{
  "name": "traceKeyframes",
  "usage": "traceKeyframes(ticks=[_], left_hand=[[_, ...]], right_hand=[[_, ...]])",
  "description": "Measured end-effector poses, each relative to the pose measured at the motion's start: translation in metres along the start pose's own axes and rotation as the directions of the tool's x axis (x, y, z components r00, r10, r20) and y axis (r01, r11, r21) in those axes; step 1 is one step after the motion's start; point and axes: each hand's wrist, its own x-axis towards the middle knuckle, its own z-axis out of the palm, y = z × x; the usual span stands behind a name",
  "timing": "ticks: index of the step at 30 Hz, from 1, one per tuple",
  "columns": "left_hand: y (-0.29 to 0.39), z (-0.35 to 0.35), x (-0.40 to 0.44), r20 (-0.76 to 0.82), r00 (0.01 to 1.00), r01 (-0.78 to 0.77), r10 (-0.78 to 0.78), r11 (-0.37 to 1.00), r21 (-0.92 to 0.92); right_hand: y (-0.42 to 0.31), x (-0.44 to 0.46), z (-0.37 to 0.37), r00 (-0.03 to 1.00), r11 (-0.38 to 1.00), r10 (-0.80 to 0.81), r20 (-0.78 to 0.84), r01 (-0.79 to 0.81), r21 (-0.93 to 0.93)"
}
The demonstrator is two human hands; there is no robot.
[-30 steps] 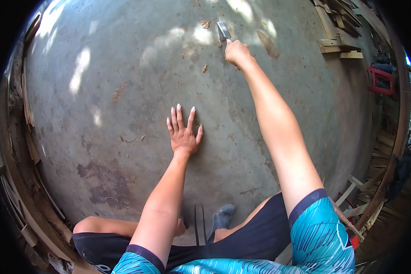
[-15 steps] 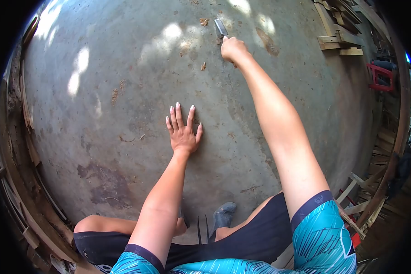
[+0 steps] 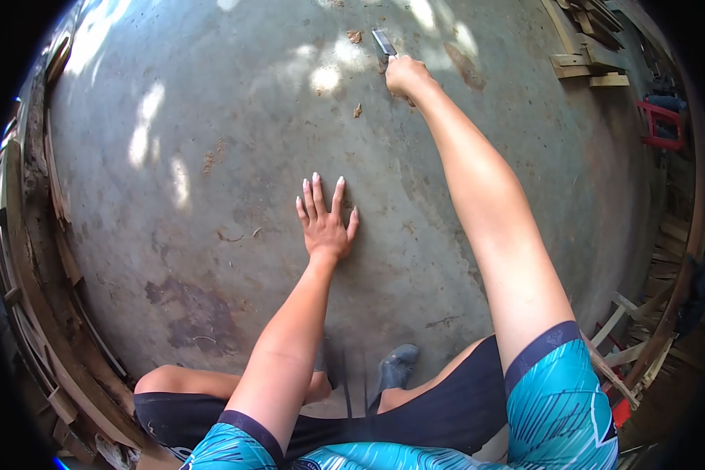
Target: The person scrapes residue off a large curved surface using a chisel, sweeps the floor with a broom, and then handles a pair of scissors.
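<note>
My left hand (image 3: 327, 227) lies flat on the grey concrete floor (image 3: 251, 157), palm down and fingers spread, holding nothing. Far ahead, at the end of my outstretched arm, my right hand (image 3: 407, 76) is closed around the handle of a scraper (image 3: 384, 43). Its flat metal blade points away from me, low over the floor; I cannot tell whether it touches. The grip hides most of the handle. A brown flake (image 3: 355, 36) lies just left of the blade, and a smaller flake (image 3: 358, 110) is nearer to me.
Stacked wood pieces (image 3: 587, 66) and a red plastic stool (image 3: 661, 125) stand on the right. Long wooden boards (image 3: 35, 235) line the left edge. A dark stain (image 3: 192, 313) marks the floor at lower left. My boot (image 3: 398, 365) is close below.
The whole view has shifted slightly, so the floor appears further right. The scraper blade has moved a little forward relative to the brown flake. My left hand stays flat on the floor.
</note>
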Motion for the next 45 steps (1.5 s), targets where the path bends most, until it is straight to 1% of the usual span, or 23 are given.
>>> traceKeyframes(ticks=[1,3,5,6,7,8,10,14,16,20,22,24,26,28,30,32,33,35,39,40,42,44,45], left_hand=[[0.0,0.001,-0.001,-0.012,1.0,-0.001,0.001,1.0,0.0],[0.001,0.005,0.001,0.0,1.0,-0.001,0.001,1.0,-0.007],[-0.003,0.007,-0.005,-0.002,1.0,0.003,-0.003,1.0,-0.017],[-0.004,0.009,0.0,-0.026,1.0,-0.011,0.011,1.0,-0.015],[-0.005,0.01,0.0,-0.019,1.0,-0.008,0.007,0.999,-0.037],[-0.003,0.009,-0.001,0.027,1.0,0.014,-0.014,1.0,-0.003],[-0.002,0.007,0.0,0.018,1.0,0.01,-0.01,1.0,0.002],[0.002,0.002,0.003,0.025,1.0,0.015,-0.016,1.0,0.012],[0.001,0.001,0.0,0.016,1.0,0.007,-0.007,1.0,0.007],[0.0,0.003,0.0,0.005,1.0,0.012,-0.012,1.0,0.001],[-0.001,0.003,-0.001,-0.004,1.0,0.007,-0.007,1.0,-0.016],[-0.003,0.004,0.0,-0.028,1.0,0.011,-0.012,0.999,-0.05],[-0.004,0.003,0.0,0.004,1.0,0.024,-0.023,0.999,-0.04],[-0.003,-0.005,0.001,0.023,0.999,0.027,-0.027,1.0,-0.01],[-0.007,-0.007,-0.017,0.055,0.998,0.028,-0.028,1.0,0.002],[-0.003,-0.005,0.018,0.03,0.999,0.027,-0.028,0.999,0.017],[0.003,-0.004,0.014,0.046,0.998,0.032,-0.033,0.999,0.023],[0.0,-0.004,0.004,0.102,0.994,0.027,-0.033,0.998,0.055],[0.001,0.0,0.004,0.105,0.994,0.01,-0.022,0.994,0.11],[0.009,0.001,0.005,0.067,0.998,-0.003,-0.004,0.994,0.109],[0.012,-0.001,0.004,0.067,0.998,-0.006,-0.003,0.991,0.134],[0.017,0.005,0.006,0.034,0.999,-0.002,-0.001,0.996,0.085],[0.035,-0.001,0.016,0.068,0.991,0.109,-0.115,0.991,0.078]], right_hand=[[0.003,-0.004,0.006,1.0,1.0,0.017,0.022,-0.017,-0.001],[0.008,-0.004,0.018,0.996,0.996,0.085,-0.004,-0.084,0.026],[-0.003,0.009,0.013,0.994,0.994,0.101,-0.033,-0.1,0.032],[-0.017,0.02,0.007,0.994,0.993,0.099,-0.056,-0.095,0.063],[-0.021,0.033,0.013,0.99,0.998,0.045,-0.135,-0.04,0.04],[-0.022,0.032,0.015,0.988,0.993,0.08,-0.132,-0.067,0.096],[-0.012,0.018,0.009,0.993,0.996,0.075,-0.089,-0.07,0.059],[0.005,0.005,0.012,0.993,0.992,0.101,-0.06,-0.096,0.078],[0.01,0.002,0.02,0.995,0.987,0.087,-0.047,-0.08,0.142],[0.023,-0.025,0.045,0.988,0.953,0.098,-0.117,-0.06,0.298],[0.037,-0.039,0.042,0.993,0.976,0.032,-0.114,-0.006,0.217],[0.048,-0.07,0.0,0.997,0.981,0.064,0.05,-0.073,0.182],[0.077,-0.093,-0.048,0.992,0.999,0.004,0.124,-0.008,0.036],[0.115,-0.116,-0.094,0.985,0.997,0.073,0.154,-0.068,-0.037],[0.147,-0.139,-0.148,0.978,0.992,-0.01,0.21,0.036,-0.118],[0.166,-0.154,-0.177,0.985,0.991,0.09,0.15,-0.073,-0.114],[0.187,-0.153,-0.181,0.995,0.989,0.053,0.082,-0.041,-0.14],[0.23,-0.149,-0.159,1.0,0.984,-0.015,0.002,0.015,-0.176],[0.304,-0.143,-0.101,0.978,0.977,-0.19,-0.087,0.18,-0.113],[0.305,-0.158,-0.11,0.99,0.991,-0.126,-0.065,0.122,-0.061],[0.298,-0.165,-0.117,0.997,0.998,0.003,0.08,-0.007,0.056],[0.324,-0.156,-0.094,0.994,0.993,-0.105,0.003,0.105,0.052],[0.33,-0.15,-0.089,0.986,0.985,-0.156,-0.056,0.159,0.065]])
